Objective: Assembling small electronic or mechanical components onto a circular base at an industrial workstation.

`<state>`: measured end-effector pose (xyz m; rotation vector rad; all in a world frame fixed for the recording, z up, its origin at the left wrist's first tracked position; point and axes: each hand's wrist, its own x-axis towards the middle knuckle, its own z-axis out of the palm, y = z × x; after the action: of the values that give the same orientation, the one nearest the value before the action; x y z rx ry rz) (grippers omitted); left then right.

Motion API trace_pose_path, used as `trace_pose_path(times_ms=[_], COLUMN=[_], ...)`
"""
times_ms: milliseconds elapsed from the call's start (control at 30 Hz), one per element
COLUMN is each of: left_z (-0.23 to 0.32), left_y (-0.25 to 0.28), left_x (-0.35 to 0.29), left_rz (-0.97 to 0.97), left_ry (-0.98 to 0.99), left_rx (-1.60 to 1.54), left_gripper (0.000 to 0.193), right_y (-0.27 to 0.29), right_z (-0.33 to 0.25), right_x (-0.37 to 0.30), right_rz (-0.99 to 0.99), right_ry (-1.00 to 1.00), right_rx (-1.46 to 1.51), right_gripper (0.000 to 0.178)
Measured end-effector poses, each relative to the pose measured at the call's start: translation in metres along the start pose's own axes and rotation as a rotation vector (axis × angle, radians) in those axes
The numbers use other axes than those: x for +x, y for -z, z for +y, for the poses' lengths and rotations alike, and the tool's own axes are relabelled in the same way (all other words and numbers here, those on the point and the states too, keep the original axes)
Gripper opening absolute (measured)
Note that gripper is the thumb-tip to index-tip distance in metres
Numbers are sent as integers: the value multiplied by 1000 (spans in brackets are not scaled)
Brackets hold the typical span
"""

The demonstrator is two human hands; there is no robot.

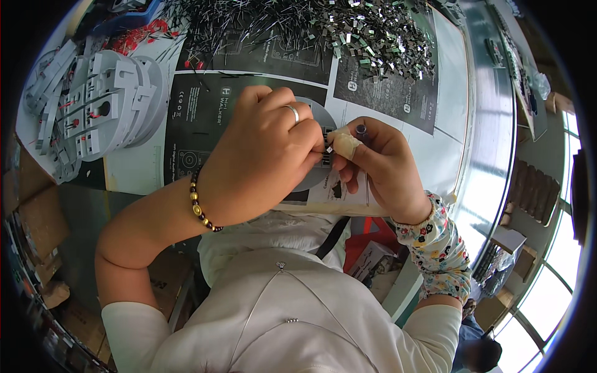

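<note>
My left hand (264, 149), wearing a ring and a beaded bracelet, is closed with its fingertips pinched together. At those fingertips is a tiny dark and silvery piece (329, 149), partly hidden. My right hand (385, 168) meets it from the other side, its thumb wrapped in a yellowish cover (346, 146). Held in the curled right fingers is a slim tool with a purplish clear end (360, 129) and a thin metal shaft (367, 191); its exact kind is unclear. Below the hands lies a grey round shape (306, 180), mostly covered.
Grey moulded plastic parts (99, 105) are stacked at the left, near small red pieces (140, 37). Behind my hands lie heaps of thin black strips (249, 28) and small dark shiny pieces (379, 37). Black printed sheets (205, 112) cover the table, whose metal edge (507, 155) runs right.
</note>
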<state>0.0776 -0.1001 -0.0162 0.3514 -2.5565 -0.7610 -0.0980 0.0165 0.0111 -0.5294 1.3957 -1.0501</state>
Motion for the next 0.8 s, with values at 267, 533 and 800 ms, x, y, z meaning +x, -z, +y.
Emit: trace_pose_path(times_ms=[267,533,800], left_z=[4,6,5], left_y=[-3,-4,-8], left_x=[0,-2,-7], left_rz=[62,35,42], left_ry=[-17,-15,-6], left_rx=[83,90,71], left_gripper=[21,22,22], right_y=[-3,-6,-5], right_z=[-5,-8,3], right_x=[-1,-4,-16], right_rz=[3,19,58], right_ry=[-8,-18,467], right_rx=[-84,-117,-854], right_gripper=[8,5,15])
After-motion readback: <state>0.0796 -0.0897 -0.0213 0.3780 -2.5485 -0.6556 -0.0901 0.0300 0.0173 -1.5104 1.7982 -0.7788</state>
